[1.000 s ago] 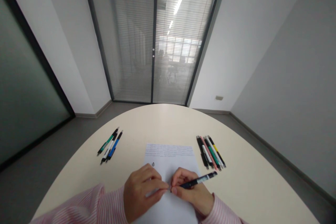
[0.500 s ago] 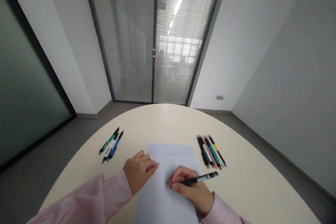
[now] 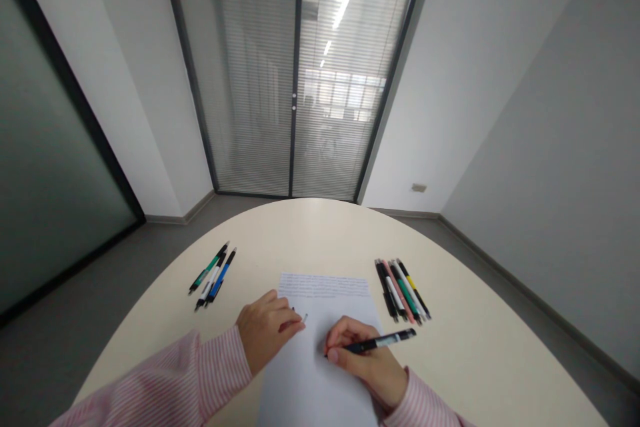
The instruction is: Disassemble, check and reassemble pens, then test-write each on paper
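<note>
My right hand [image 3: 367, 363] is closed around a black pen [image 3: 387, 340] with a pale label on its barrel. Its lower end is at the fingertips, low over a white sheet of paper [image 3: 307, 377], and the back end slants up to the right. Rows of handwriting run across the top of the sheet. My left hand [image 3: 267, 330] rests at the sheet's left edge, fingers pinched. A small thin pale piece [image 3: 305, 317] sticks out from its fingertips; most of it is hidden, so its kind is unclear.
On the left of the round cream table [image 3: 320, 233] lie a green-and-black pen [image 3: 205, 273], a white-and-black pen [image 3: 213, 280] and a blue pen [image 3: 220, 279]. Several pens lie side by side right of the paper, among them a pink pen [image 3: 400, 290]. A glass partition [image 3: 250, 113] stands beyond.
My left fingertips have shifted slightly right, and the small pale piece in them has turned more upright. My right hand and the black pen have hardly moved.
</note>
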`<state>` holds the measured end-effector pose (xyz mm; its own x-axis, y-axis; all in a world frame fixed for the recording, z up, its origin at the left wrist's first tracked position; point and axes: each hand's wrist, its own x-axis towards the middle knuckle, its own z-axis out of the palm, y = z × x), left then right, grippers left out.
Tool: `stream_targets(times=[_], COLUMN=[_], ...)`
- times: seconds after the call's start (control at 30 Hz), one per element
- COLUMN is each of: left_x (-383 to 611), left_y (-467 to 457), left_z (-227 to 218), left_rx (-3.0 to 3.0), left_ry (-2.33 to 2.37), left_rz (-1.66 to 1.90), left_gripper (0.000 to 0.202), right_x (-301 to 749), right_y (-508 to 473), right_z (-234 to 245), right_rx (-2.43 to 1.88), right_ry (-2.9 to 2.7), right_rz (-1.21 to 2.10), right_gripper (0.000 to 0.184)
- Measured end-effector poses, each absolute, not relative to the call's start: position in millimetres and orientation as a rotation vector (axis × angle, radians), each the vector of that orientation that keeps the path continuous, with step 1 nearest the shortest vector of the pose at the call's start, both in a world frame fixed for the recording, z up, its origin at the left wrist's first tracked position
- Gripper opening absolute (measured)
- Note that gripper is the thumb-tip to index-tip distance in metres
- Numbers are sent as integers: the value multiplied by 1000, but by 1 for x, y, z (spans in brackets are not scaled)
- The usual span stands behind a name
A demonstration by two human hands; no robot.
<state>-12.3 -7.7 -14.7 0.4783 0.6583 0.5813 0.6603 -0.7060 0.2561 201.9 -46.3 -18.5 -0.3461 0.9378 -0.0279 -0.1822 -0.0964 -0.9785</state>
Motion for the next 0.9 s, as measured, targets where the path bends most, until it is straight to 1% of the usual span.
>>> stream_targets(times=[0.23,0.37,0.47,0.57,0.7,0.83,0.9], left_x=[-14,-10,-5,0,2,3,3], left_y=[-4,-14,-27,-37,-39,-39,-39], left_z=[-16,-9,-3,1,4,4,3], left_rx=[-2725,-2855,-2957,-2975,-2962,-2984,-2991], left_ry=[-1166,-950,-799,-804,-862,-871,-874], left_rz=[-1145,-1350,-1456,-1454,-1501,-1533,-1505], left_gripper=[24,21,23,13,13,4,3], right_x=[202,200,199,200,201,200,200], right_y=[-46,-47,-47,-48,-48,-47,-47], right_z=[-22,-14,-8,-7,-10,-12,-11], right_rx=[-910,-851,-796,-787,-788,-782,-780], right_ry=[-1231,-1249,-1298,-1323,-1316,-1269,-1234], right_rz=[1597,1576,1547,1551,1547,1560,1568], right_gripper=[23,23,23,23,20,21,20])
